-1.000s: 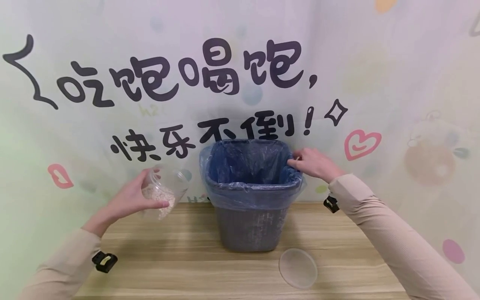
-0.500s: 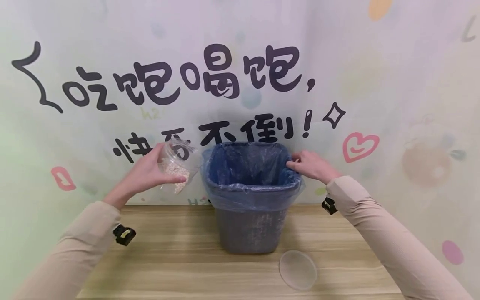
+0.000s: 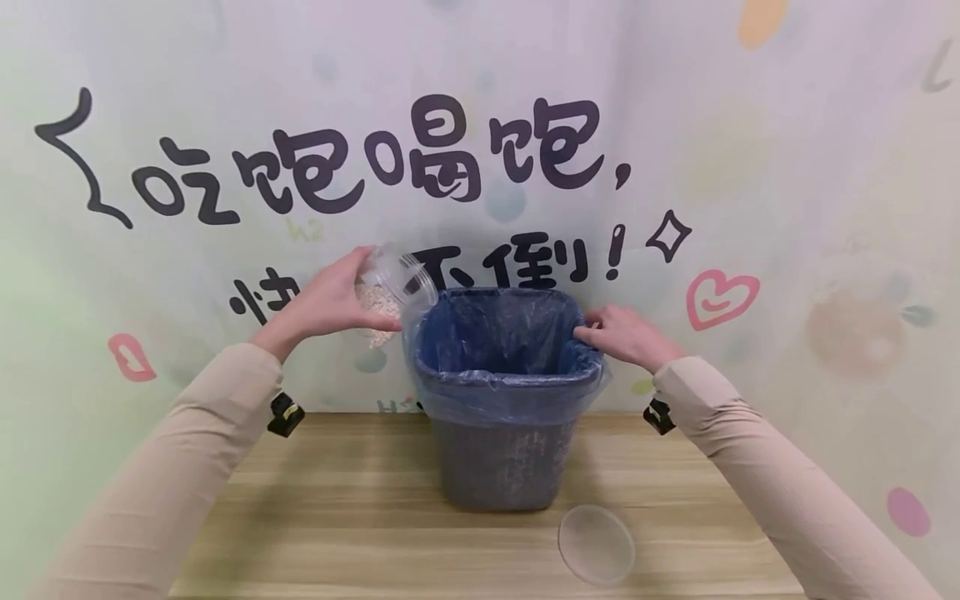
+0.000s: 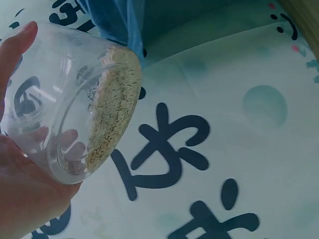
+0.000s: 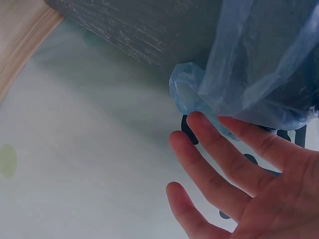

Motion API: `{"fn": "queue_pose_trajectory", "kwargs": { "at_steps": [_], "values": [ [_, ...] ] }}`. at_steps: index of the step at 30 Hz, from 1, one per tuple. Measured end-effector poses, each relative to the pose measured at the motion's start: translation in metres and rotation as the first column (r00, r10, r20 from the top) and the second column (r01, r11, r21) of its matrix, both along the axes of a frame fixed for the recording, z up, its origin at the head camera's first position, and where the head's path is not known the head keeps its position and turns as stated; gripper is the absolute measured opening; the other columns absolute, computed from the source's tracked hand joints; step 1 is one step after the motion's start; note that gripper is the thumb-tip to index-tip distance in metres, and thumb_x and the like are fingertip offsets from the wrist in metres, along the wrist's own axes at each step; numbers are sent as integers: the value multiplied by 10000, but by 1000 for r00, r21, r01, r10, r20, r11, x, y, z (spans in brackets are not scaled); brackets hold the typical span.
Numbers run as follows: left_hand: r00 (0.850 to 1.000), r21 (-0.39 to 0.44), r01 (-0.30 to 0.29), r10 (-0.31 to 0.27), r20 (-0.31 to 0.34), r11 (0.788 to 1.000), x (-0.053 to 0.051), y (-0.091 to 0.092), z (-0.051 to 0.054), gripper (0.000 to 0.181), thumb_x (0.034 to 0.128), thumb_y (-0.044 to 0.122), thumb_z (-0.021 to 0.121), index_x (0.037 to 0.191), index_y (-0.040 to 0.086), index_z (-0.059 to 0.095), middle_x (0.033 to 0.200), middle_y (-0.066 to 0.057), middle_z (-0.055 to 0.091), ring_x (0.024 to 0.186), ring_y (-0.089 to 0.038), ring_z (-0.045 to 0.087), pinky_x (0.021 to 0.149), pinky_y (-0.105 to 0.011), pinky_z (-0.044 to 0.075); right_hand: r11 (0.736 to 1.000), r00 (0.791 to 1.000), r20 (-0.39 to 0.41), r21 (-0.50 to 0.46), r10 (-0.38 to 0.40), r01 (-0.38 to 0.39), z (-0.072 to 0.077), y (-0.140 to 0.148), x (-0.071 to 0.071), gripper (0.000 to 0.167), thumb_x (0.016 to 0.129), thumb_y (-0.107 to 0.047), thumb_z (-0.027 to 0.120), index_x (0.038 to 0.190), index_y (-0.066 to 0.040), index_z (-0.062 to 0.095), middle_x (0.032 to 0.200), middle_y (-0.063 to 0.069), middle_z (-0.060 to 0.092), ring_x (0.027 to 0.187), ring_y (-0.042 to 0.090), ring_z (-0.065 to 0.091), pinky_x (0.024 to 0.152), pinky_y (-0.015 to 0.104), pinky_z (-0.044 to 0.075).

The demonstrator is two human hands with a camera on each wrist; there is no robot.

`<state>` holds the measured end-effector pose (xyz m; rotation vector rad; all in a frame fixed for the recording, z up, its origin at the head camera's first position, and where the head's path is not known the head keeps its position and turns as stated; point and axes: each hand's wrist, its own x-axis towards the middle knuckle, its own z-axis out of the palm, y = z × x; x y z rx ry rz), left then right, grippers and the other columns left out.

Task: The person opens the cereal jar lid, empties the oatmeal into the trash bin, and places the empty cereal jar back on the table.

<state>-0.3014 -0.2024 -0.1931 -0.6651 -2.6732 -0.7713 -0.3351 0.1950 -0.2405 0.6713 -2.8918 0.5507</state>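
A clear, round plastic jar (image 3: 397, 279) with a ridged neck tilts near the wastebasket's left rim, pale oat-like flakes (image 4: 117, 94) banked inside; the left hand (image 3: 326, 302) grips it. The right hand (image 3: 624, 335) pinches the right rim of the scuffed grey wastebasket (image 3: 502, 462) through its crinkled blue plastic liner (image 3: 510, 402). A translucent disc lid (image 3: 596, 544) lies on the wood-grain table (image 3: 345, 500). The printed backdrop (image 3: 757, 167) reads "吃饱喝饱", "不倒!" below.

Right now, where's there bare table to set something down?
There's bare table between your left sleeve and the bin, and another patch between the round lid and your right sleeve. It's crowded at the bin's top: your left hand holds the jar at one side, your right hand is at the other.
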Motion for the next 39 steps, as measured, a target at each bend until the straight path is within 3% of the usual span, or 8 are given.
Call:
{"fn": "queue_pose_trajectory", "kwargs": {
  "at_steps": [6,15,22,31,39],
  "values": [
    [999,-76,24,-26,-30,997,-10,13,7,1110,617,275,897,1455,-76,260,1389,-286,418,1253,-432,411,1028,-561,345,1000,1000,12,-7,-3,4,-2,-2,0,396,938,-285,497,1051,53,669,968,163,672,854,289,608,785,452,489],
    [998,-199,54,-60,-28,979,-14,20,9,1073,612,274,886,1437,-76,295,1355,-282,456,1239,-438,420,1015,-577,351,1000,1000,-8,-25,-3,2,-5,-2,-1,344,928,-273,500,964,14,687,898,118,673,802,258,602,751,427,485],
    [998,-352,33,-47,-31,935,-14,27,23,1077,613,321,893,1444,-47,315,1405,-276,416,1272,-441,392,1018,-605,326,1000,1000,8,-25,-12,12,-3,-1,0,366,929,-272,494,1007,30,687,918,127,673,811,261,599,759,428,485],
    [999,-440,35,-50,-22,897,-14,37,32,1077,611,293,892,1460,-26,310,1409,-244,430,1286,-437,373,1037,-602,297,999,1000,1,-36,-17,17,-5,0,-1,340,931,-277,498,978,-1,692,890,103,668,792,249,588,741,407,476],
    [997,-496,36,-67,-44,867,-14,41,35,1061,616,286,894,1452,-28,320,1393,-248,443,1263,-443,392,1028,-592,311,997,999,27,-67,-27,29,-6,-1,0,371,935,-276,487,1044,24,677,963,141,669,846,272,593,774,429,480]
  ]
}}
